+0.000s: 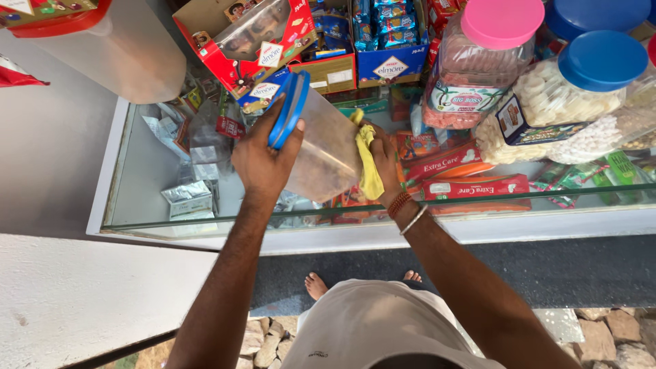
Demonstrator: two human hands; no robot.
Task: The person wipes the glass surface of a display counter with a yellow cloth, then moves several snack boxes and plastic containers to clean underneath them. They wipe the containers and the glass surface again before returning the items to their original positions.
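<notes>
Left hand [263,160] grips tilted jar [321,147] at blue lid [288,109], right hand [386,160] presses yellow cloth [369,160] against it; slipping grip risks dropping jar onto glass counter [478,195].

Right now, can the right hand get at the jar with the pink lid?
Probably yes: the pink-lidded jar stands just beyond the right hand with nothing between, but that hand holds a yellow cloth against the tilted jar.

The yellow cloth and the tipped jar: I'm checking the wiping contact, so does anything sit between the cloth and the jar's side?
Nothing visible does. The right hand presses the yellow cloth straight against the clear jar, while the left hand grips it at the blue lid above the glass counter.
</notes>
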